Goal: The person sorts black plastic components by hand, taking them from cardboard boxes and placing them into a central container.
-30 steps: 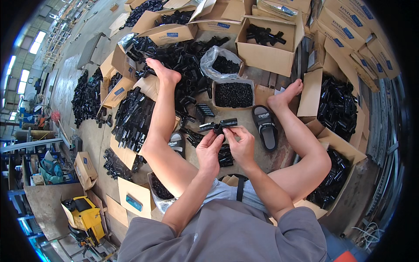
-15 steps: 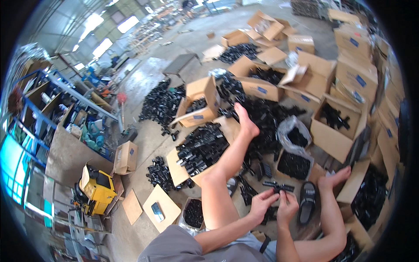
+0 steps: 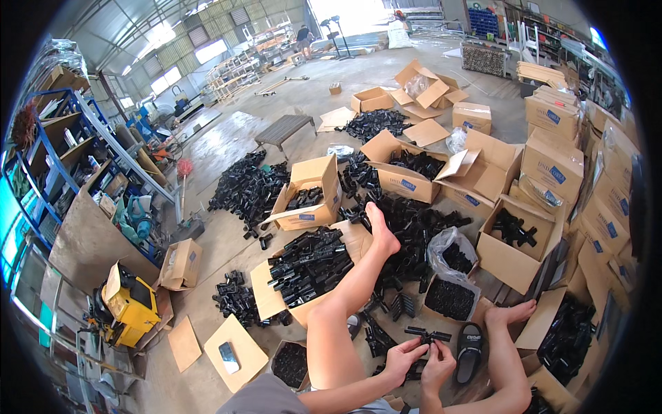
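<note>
A black plastic fitting [image 3: 429,335], shaped like a short tube with a stem underneath, is held up between my two hands. My left hand [image 3: 400,361] pinches its lower left side with thumb and fingers. From the right, my right hand [image 3: 438,367] closes on the stem beside it; the fingertips nearly meet and hide part of it. Just beyond my left hand lie similar black fittings [image 3: 376,336] on the floor. A black slide sandal [image 3: 469,353] rests right of my hands. Past them stands an open box of small black parts [image 3: 452,297].
My bare legs stretch around the work spot. A large carton heaped with black fittings [image 3: 310,265] stands left of my leg. Open cartons [image 3: 518,241] crowd the right side. A phone [image 3: 228,357] lies on cardboard [image 3: 249,360], near a yellow machine [image 3: 131,310].
My view has tilted upward, bringing more of the hall's far end into sight. Both hands keep hold of the black fitting, with little change in grip.
</note>
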Action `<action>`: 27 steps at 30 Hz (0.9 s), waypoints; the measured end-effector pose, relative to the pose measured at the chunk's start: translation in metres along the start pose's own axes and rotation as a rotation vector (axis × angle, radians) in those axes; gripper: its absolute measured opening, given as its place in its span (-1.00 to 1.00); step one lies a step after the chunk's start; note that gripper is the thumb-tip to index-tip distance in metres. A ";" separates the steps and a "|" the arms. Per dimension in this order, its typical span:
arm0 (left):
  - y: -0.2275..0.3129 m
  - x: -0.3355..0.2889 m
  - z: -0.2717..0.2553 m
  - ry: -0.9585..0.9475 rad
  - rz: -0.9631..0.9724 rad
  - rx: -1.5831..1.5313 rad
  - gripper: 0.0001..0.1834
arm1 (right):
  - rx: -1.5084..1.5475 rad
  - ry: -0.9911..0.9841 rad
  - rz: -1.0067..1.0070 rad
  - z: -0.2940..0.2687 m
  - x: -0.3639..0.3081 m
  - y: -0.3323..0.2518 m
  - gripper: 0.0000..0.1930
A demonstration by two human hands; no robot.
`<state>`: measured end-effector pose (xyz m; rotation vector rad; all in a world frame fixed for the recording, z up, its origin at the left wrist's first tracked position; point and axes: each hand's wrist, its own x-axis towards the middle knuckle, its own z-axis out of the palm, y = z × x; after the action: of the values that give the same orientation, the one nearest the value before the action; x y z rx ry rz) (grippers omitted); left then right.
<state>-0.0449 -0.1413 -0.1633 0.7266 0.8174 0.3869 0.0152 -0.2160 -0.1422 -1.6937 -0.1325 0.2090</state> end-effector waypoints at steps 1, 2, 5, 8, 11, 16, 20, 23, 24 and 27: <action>0.000 0.000 -0.001 0.003 -0.012 0.013 -0.52 | 0.000 0.002 -0.008 0.000 -0.002 0.001 -0.81; -0.001 -0.001 -0.003 -0.001 0.008 0.016 -0.52 | -0.052 0.007 -0.024 0.000 -0.003 0.001 -0.82; -0.001 0.000 -0.008 -0.003 0.026 0.071 -0.52 | -0.124 0.020 -0.069 0.002 -0.002 0.005 -0.81; 0.003 -0.004 -0.007 0.012 0.022 0.032 -0.52 | -0.164 -0.004 -0.086 0.002 -0.006 -0.007 -0.80; -0.001 -0.003 -0.010 0.013 0.044 0.044 -0.54 | -0.182 -0.013 -0.132 0.003 -0.009 -0.013 -0.82; -0.005 -0.008 -0.012 -0.017 0.038 -0.011 -0.58 | -0.053 -0.031 -0.070 -0.002 -0.012 -0.006 -0.82; 0.007 -0.014 -0.003 0.007 -0.016 -0.021 -0.54 | 0.001 -0.084 0.004 -0.007 -0.007 -0.010 -0.89; 0.010 -0.003 0.015 0.011 -0.032 -0.018 -0.56 | 0.110 -0.035 -0.015 -0.010 0.007 0.014 -0.89; 0.007 0.004 0.009 -0.076 -0.020 0.014 -0.55 | 0.127 -0.050 -0.011 -0.010 0.012 0.011 -0.89; 0.039 -0.013 0.029 -0.001 0.075 0.088 -0.63 | 0.336 -0.086 0.094 -0.005 0.018 -0.010 -0.87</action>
<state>-0.0325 -0.1347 -0.1150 0.8413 0.8119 0.4194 0.0342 -0.2164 -0.1330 -1.3578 -0.0768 0.3545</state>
